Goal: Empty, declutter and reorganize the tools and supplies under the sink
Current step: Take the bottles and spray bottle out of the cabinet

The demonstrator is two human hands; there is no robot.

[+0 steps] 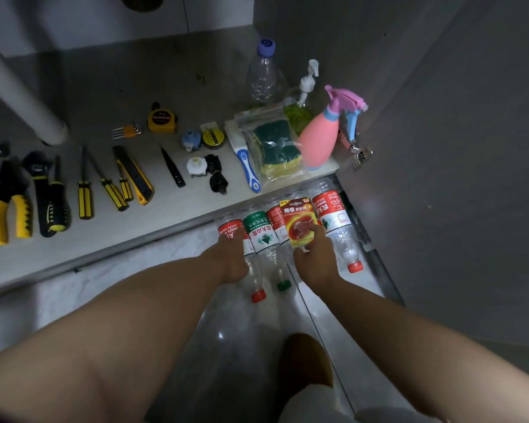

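Several empty plastic bottles lie side by side on the floor below the cabinet edge, caps toward me. My left hand (231,259) rests on the leftmost red-label bottle (230,232), beside a green-label bottle (260,232). My right hand (315,254) pinches a yellow and red packet (298,222) lying across the bottles. Another red-label bottle (333,213) lies at the right. Inside the cabinet (165,209), tools lie in a row: pliers (9,209), wrench (42,190), screwdrivers (84,190), utility knife (135,175), tape measure (162,120).
At the cabinet's right end stand a pink spray bottle (321,135), a pump dispenser (301,102), a clear bottle with a purple cap (261,74), a bagged sponge (275,148) and a blue-handled brush (248,166). A grey drain pipe (22,96) descends at left. The open door (440,148) stands at right.
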